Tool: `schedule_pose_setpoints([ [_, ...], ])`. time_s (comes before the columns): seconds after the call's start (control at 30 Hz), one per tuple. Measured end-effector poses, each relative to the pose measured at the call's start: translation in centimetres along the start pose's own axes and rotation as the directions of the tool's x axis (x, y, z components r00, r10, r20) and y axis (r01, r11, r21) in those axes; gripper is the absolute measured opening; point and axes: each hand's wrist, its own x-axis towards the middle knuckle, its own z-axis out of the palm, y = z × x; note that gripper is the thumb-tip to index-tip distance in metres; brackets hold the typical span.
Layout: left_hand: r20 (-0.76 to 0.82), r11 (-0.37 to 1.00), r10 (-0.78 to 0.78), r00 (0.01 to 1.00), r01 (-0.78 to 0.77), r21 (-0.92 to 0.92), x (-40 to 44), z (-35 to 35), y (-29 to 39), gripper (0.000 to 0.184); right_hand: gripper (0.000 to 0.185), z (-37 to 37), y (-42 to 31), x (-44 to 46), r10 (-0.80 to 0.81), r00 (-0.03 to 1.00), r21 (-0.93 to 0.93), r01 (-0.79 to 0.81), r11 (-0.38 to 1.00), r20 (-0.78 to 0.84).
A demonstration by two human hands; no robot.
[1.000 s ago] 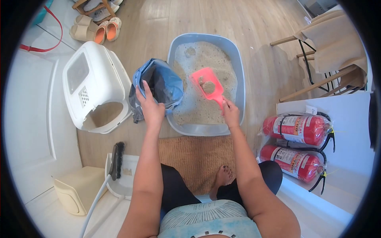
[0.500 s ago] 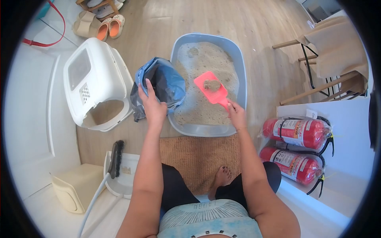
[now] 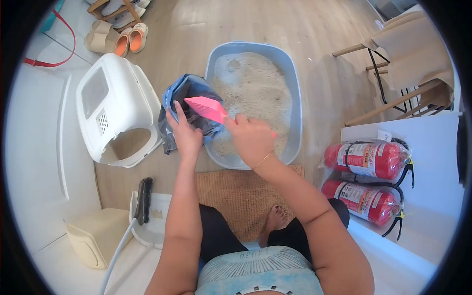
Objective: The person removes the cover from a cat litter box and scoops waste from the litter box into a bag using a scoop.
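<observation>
My right hand (image 3: pixel 251 139) is closed around the handle of a pink litter scoop (image 3: pixel 205 107). The scoop's blade is tilted over the mouth of a blue and dark plastic bag (image 3: pixel 173 98); no clump shows on it. At the bag's near left side, my left hand (image 3: pixel 186 133) grips the bag and holds its mouth wide. Just right of the bag lies a blue-grey litter tray (image 3: pixel 296 98) with sandy litter (image 3: pixel 258 91) in it. My right forearm passes over the tray's near edge.
A white litter box hood (image 3: pixel 120 108) stands left of the bag. A brush (image 3: pixel 143 201) and dustpan (image 3: pixel 152 236) lie nearer me, beside a cream bin (image 3: pixel 93 236). A brown mat (image 3: pixel 236 206) is at my feet. Two red fire extinguishers (image 3: pixel 368 160) lie right; clogs (image 3: pixel 137 38) sit far left.
My right hand has swung the scoop left from over the litter to the bag and tipped it. The clump that was on the scoop no longer shows. My left hand stays at the bag.
</observation>
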Motion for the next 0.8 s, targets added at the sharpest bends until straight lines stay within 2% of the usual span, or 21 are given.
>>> schedule_pose_setpoints([
  [0.03, 0.01, 1.0, -0.007, 1.0, 0.007, 0.026, -0.1, -0.1, 0.2, 0.097, 0.02, -0.1, 0.2, -0.1, -0.002, 0.998, 0.095, -0.004, 0.995, 0.063],
  [0.07, 0.013, 1.0, -0.005, 1.0, 0.005, 0.025, -0.2, -0.1, 0.1, 0.097, 0.02, 0.0, 1.0, -0.4, 0.002, 0.998, 0.093, -0.008, 0.996, 0.064],
  [0.13, -0.013, 0.998, 0.008, 1.0, -0.008, 0.056, -0.1, -0.2, -0.3, 0.097, 0.018, 0.8, 4.5, -1.8, 0.368, 0.921, 0.063, -0.377, 0.924, 0.126],
  [0.2, 0.003, 0.999, 0.008, 1.0, -0.009, 0.039, -0.2, -0.4, -0.2, 0.098, 0.018, 3.8, 10.1, -4.3, 0.509, 0.86, 0.092, -0.511, 0.855, 0.047],
  [0.27, 0.024, 1.0, 0.011, 1.0, -0.012, 0.023, -0.3, -0.5, 0.0, 0.098, 0.022, 4.9, 14.2, -4.7, 0.737, 0.632, -0.115, -0.735, 0.668, 0.239],
  [0.3, 0.03, 1.0, 0.003, 1.0, -0.004, 0.029, -0.4, -0.6, 0.0, 0.098, 0.022, 5.2, 15.2, -4.7, 0.741, 0.628, -0.116, -0.739, 0.664, 0.24],
  [0.37, 0.035, 0.999, -0.002, 0.999, 0.001, 0.036, -0.4, -0.5, 0.0, 0.098, 0.021, 6.0, 16.9, -4.4, 0.768, 0.555, -0.16, -0.768, 0.621, 0.32],
  [0.5, 0.033, 0.997, 0.016, 0.999, -0.019, 0.07, -0.4, -0.3, 0.1, 0.097, 0.025, 12.2, 20.1, -3.9, 0.735, 0.59, -0.128, -0.744, 0.656, 0.336],
  [0.57, 0.038, 0.997, 0.019, 0.999, -0.022, 0.078, -0.5, -0.3, -0.1, 0.097, 0.031, 13.9, 20.2, -4.1, 0.711, 0.642, 0.063, -0.753, 0.654, 0.287],
  [0.6, 0.046, 0.998, 0.02, 0.999, -0.023, 0.062, -0.5, -0.3, -0.1, 0.097, 0.031, 15.6, 20.6, -4.9, 0.708, 0.642, 0.068, -0.753, 0.654, 0.294],
  [0.67, 0.053, 0.998, 0.021, 0.998, -0.024, 0.053, -0.5, -0.4, -0.2, 0.097, 0.031, 18.6, 21.7, -7.3, 0.685, 0.714, 0.326, -0.689, 0.648, 0.147],
  [0.7, 0.048, 0.998, 0.025, 0.999, -0.028, 0.051, -0.5, -0.4, -0.2, 0.097, 0.031, 18.6, 21.6, -7.9, 0.683, 0.715, 0.33, -0.688, 0.647, 0.15],
  [0.77, 0.044, 0.998, 0.025, 0.999, -0.027, 0.049, -0.5, -0.3, -0.2, 0.097, 0.031, 18.0, 21.0, -9.4, 0.716, 0.598, 0.647, -0.713, 0.271, 0.359],
  [0.8, 0.053, 0.999, 0.021, 0.998, -0.023, 0.047, -0.5, -0.3, -0.2, 0.097, 0.031, 17.0, 20.1, -9.8, 0.713, 0.601, 0.646, -0.712, 0.274, 0.361],
])
